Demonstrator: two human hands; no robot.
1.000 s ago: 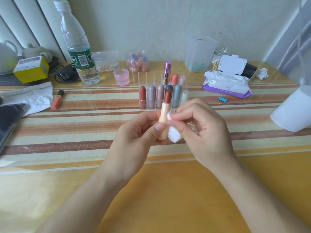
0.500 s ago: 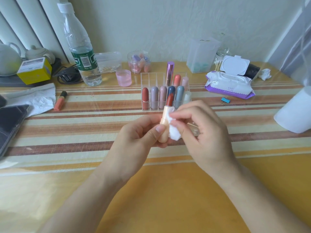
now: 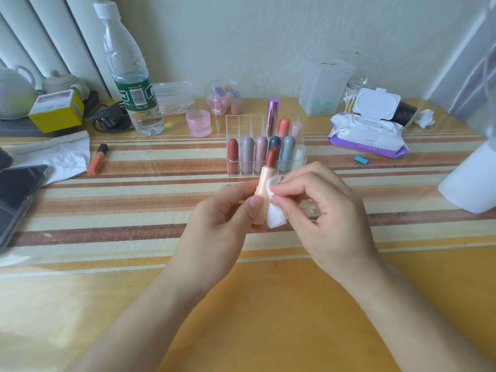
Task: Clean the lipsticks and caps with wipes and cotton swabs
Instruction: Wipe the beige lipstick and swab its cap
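Note:
My left hand (image 3: 222, 218) holds an uncapped lipstick (image 3: 264, 183) upright, a peach tube with a brick-red bullet on top. My right hand (image 3: 322, 208) pinches a small white wipe (image 3: 275, 213) and presses it against the right side of the tube. Behind the hands stands a clear organizer (image 3: 243, 124) holding several capped lipsticks in red, mauve, blue, grey and coral, plus a tall metallic pink one (image 3: 272, 116). An open pack of wet wipes (image 3: 367, 132) lies at the right, with a jar of cotton swabs (image 3: 351, 98) behind it.
A water bottle (image 3: 128, 76), pink cup (image 3: 198, 123) and jar of sponges (image 3: 222, 98) stand at the back. An orange lip tube (image 3: 97, 159), tissue (image 3: 59, 157) and phone (image 3: 18, 194) lie left. A white container (image 3: 472, 178) and blue clip (image 3: 361, 160) sit right.
The wipe in my right hand has slid slightly up along the lipstick tube; both hands stay at the same spot over the table. The camera view shifted a little.

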